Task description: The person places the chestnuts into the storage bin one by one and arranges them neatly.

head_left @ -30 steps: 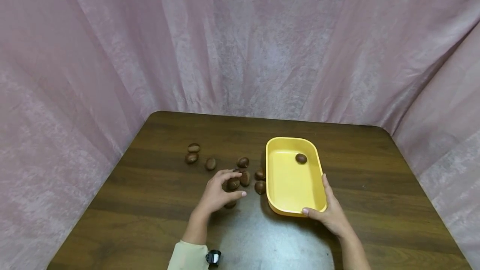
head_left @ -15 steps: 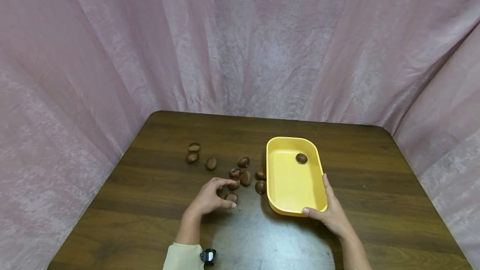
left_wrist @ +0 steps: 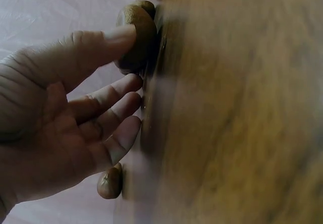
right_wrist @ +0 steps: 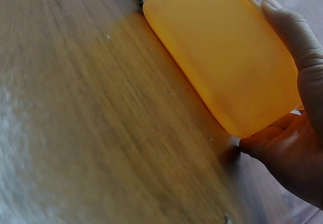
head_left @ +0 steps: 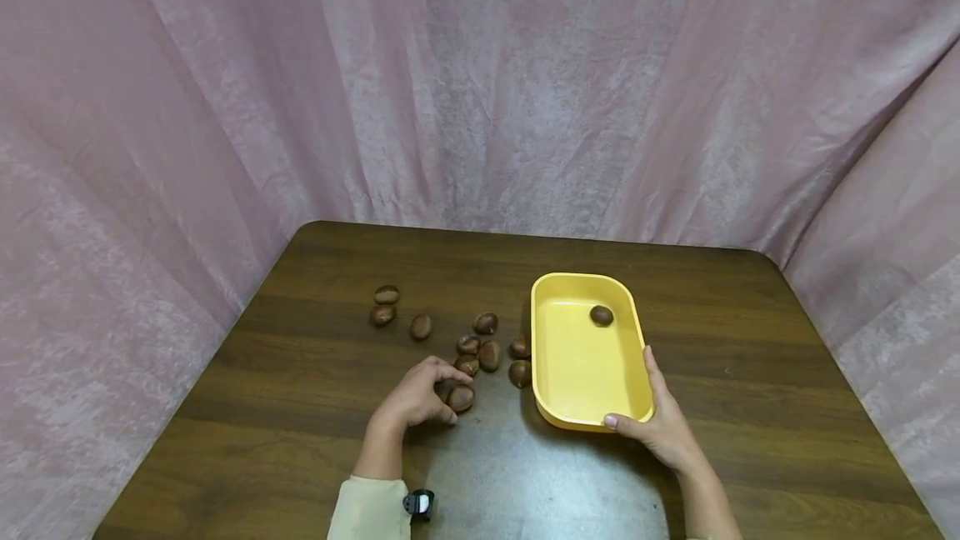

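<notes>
In the head view, my left hand (head_left: 415, 394) is at a brown chestnut (head_left: 461, 397) on the table, its index finger along the far side and its thumb at the near side. The left wrist view shows the thumb (left_wrist: 118, 37) overlapping that chestnut (left_wrist: 139, 37), the other fingers loosely extended near the tabletop. My right hand (head_left: 667, 432) grips a yellow plastic tub (head_left: 555, 419) at its near right corner, thumb over the rim and fingers along the outer wall. One chestnut (head_left: 602, 316) lies inside the tub, toward its far end.
Several chestnuts (head_left: 489, 356) cluster between my left hand and the tub. A chestnut (head_left: 520, 373) lies close by the tub's left wall. Farther left are a lone chestnut (head_left: 421, 327) and a pair (head_left: 383, 315). Pink curtains (head_left: 480, 90) hang behind the wooden table (head_left: 300, 407).
My left hand has moved from over the cluster back toward me and down to the nearest chestnut, its fingers now around it. The right hand and the tub have stayed in place.
</notes>
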Demonstrator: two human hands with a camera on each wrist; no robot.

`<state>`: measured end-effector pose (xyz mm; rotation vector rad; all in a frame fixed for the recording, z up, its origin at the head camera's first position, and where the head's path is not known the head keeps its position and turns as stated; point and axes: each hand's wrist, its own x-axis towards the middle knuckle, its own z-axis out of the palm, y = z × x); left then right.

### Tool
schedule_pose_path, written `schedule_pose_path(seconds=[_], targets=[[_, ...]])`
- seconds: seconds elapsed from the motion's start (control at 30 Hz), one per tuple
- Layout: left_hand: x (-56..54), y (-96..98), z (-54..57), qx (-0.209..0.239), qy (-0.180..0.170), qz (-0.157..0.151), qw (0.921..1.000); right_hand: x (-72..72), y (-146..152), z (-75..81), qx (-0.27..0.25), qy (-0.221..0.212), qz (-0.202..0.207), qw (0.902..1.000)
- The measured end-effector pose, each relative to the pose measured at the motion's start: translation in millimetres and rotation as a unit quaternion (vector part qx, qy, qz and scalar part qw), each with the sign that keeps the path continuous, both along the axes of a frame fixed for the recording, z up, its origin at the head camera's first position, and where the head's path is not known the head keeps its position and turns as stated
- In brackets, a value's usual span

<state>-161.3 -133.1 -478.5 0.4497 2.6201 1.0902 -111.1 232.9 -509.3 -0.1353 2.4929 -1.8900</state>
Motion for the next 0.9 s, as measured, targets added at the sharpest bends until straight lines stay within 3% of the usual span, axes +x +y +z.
schedule_pose_path(seconds=[0.33,0.57,0.9], targets=[[-3.4,4.3,-1.8,-0.025,0.030,0.015,0.9991,0.7,-1,1.0,0.008,0.008,0.000,0.9999],[-4.0,4.7,2.5,-0.019,0.014,0.044,0.9987,0.8,-1,-4.2,0.011,0.011,0.001,0.9999],[-8.7,8.5,10.5,0.030,-0.003,0.033,0.9990,-0.6,1,-4.7,0.018,0.006,-0.006,0.9998]])
